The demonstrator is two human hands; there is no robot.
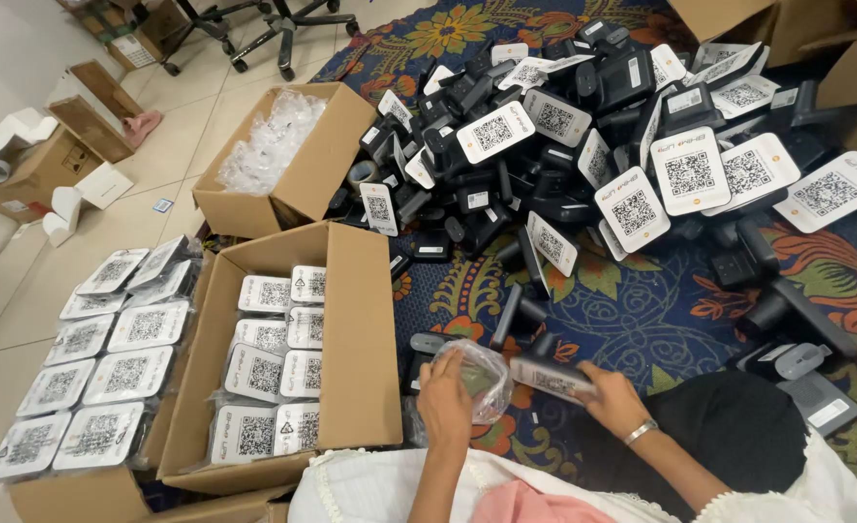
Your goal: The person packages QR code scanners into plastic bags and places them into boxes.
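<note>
My left hand (445, 387) is curled around the mouth of a clear plastic bag (482, 376), fingers closed on its crumpled edge just right of the nearest cardboard box (361, 339). My right hand (611, 395) grips one black stand device with a white code card (552, 376), fingers wrapped shut around its body, its end touching the bag's opening. Both sit on the patterned blue rug (632, 310), beside that box's right wall. Inside the box, bagged code cards (272, 373) stand packed in rows. Left of the box, more bagged cards lie flat in a second carton (90, 373). Behind the box is a carton of empty clear bags (278, 145). Beyond my hands, up and right of the box, a big heap of unbagged stand devices (622, 126) covers the rug.
</note>
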